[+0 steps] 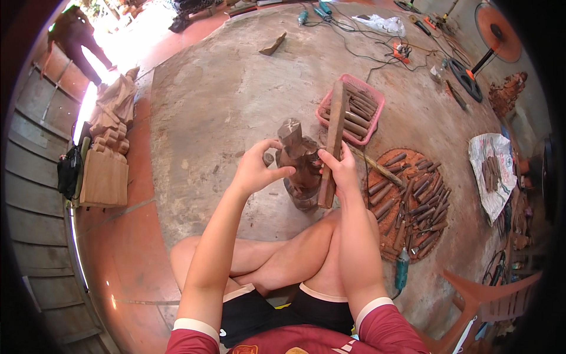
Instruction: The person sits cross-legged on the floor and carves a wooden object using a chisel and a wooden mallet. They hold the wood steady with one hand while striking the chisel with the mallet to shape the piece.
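Observation:
A dark brown wood carving [300, 177] with a faceted top stands upright on the floor in front of my crossed legs. My left hand [257, 169] is at its left side, thumb and index finger spread apart. The fingertips come close to the wood; whether they touch it, I cannot tell. My right hand [340, 167] is closed around a long, flat-sided wooden bar [336, 121], held upright just right of the carving. The bar's upper end overlaps the pink basket behind it in the view.
The pink basket [378, 115] holds several wooden-handled tools. More lie on a round reddish mat [393, 154] at right, near a green power tool [402, 270]. Cables cross the far floor. A fan [498, 32], a white sack [492, 203] and large pale carvings [105, 177] stand or lie around.

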### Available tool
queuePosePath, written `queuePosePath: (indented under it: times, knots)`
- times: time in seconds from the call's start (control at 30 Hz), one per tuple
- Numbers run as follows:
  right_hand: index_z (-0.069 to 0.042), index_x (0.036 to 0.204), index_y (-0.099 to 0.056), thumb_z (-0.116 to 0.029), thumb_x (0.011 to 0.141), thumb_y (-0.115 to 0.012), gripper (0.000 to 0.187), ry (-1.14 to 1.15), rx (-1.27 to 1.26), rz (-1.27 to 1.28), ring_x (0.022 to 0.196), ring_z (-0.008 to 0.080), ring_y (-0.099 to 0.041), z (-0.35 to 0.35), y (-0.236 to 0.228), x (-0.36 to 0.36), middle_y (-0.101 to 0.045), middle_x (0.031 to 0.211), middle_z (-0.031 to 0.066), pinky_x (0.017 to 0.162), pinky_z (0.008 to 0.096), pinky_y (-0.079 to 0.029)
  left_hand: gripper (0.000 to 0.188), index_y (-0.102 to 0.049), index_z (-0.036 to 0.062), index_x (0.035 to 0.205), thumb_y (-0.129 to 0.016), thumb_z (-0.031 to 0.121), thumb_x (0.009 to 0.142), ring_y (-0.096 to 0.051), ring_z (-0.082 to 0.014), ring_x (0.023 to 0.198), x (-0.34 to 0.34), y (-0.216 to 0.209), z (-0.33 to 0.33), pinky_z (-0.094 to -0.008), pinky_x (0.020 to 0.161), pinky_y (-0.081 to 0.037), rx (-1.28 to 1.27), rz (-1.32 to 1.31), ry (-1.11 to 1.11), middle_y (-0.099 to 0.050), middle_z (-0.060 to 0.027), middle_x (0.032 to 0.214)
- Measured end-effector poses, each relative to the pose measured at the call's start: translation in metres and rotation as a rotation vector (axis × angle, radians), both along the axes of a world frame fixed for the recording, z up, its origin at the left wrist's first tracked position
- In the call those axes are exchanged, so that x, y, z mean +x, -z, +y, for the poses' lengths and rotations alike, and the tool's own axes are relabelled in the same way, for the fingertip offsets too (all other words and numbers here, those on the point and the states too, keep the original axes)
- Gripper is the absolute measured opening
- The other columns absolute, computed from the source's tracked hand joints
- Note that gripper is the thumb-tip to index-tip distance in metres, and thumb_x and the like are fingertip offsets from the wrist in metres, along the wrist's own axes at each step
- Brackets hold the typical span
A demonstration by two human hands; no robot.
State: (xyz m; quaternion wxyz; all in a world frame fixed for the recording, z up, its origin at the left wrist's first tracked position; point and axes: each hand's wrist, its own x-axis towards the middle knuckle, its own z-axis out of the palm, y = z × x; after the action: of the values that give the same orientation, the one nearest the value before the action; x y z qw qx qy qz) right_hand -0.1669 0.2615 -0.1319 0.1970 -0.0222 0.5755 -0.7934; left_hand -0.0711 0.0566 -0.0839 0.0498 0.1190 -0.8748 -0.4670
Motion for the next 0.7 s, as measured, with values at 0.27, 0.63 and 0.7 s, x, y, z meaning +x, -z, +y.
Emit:
queuePosePath:
  times: [0.27, 0.63, 0.7]
  knots:
    - [0.000, 0.124, -0.055, -0.014, 0.080, -0.079, 0.052, -0.059, 0.026, -0.044, 0.079, 0.0136, -0.063, 0.003, 0.004, -0.008, -0.066, 0.097, 0.0057, 0.070, 0.0295, -0.053, 0.068, -0.062, -0.0017, 0.122, -0.087, 0.037, 0.072, -0.064, -0.0213, 0.103, 0.016, 0.039, 0.012, -0.0350, 0.083, -0.052, 0.184, 0.098, -0.171, -0.069, -0.0155, 0.113]
    - [-0.003, 0.126, -0.057, -0.021, 0.080, -0.080, 0.054, -0.094, 0.050, 0.001, 0.083, 0.0148, -0.065, -0.007, 0.000, 0.002, -0.066, 0.101, 0.0050, 0.065, 0.0272, -0.050, 0.054, -0.067, -0.0003, 0.116, -0.084, 0.034, 0.078, -0.065, -0.0163, 0.093, 0.036, 0.064, 0.010, -0.0312, 0.079, -0.052, 0.259, 0.142, -0.244, -0.071, -0.0125, 0.107]
    - [-0.002, 0.126, -0.057, -0.019, 0.080, -0.080, 0.054, -0.076, 0.041, -0.018, 0.084, 0.0150, -0.065, -0.007, 0.000, 0.002, -0.066, 0.101, 0.0058, 0.069, 0.0285, -0.051, 0.052, -0.068, 0.0001, 0.112, -0.085, 0.034, 0.076, -0.065, -0.0152, 0.088, 0.037, 0.063, 0.012, -0.0308, 0.075, -0.053, 0.135, 0.204, -0.213, -0.071, -0.0117, 0.105]
